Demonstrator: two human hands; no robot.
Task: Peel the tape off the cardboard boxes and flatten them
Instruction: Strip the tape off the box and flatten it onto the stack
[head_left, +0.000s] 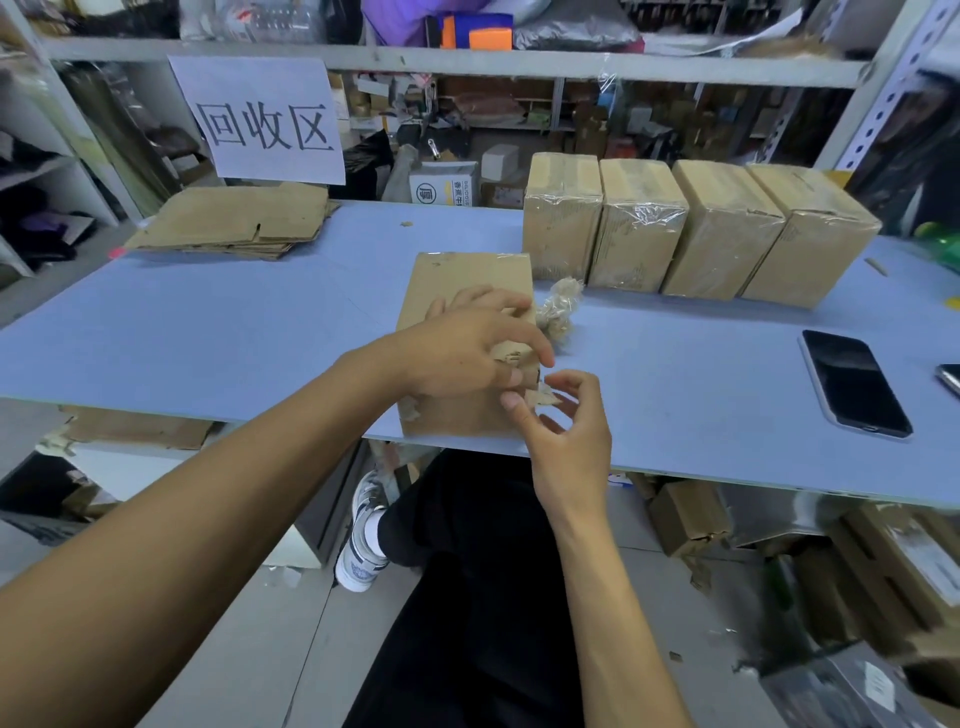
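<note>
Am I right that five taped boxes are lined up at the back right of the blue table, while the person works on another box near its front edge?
Not quite: the head view shows four taped boxes in that row, not five. The rest holds: they stand at the back right of the blue table, and the person's left hand and right hand work on another box near its front edge.

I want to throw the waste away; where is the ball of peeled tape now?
The ball of peeled tape lies on the blue table, just right of the box being peeled, in front of the four taped boxes.
</note>
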